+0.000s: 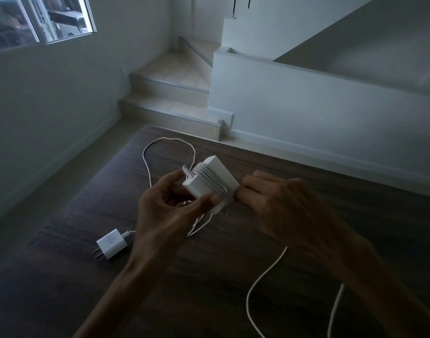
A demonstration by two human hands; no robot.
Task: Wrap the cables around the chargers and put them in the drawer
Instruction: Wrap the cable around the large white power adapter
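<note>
Just above the middle of the dark tabletop [233,276], the left hand [167,213] clamps the large white charger [209,184], several cable turns around it. The right hand [289,208] pinches the cable [262,276] at the charger's side. A small charger [111,243] lies near the left edge.

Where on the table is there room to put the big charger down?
The table is bare on its far right side, beyond the right hand. The near left corner, in front of the small charger, is bare too. The middle is crowded: a loose cable loops behind the big charger held in the left hand, and more cable trails near right.
</note>
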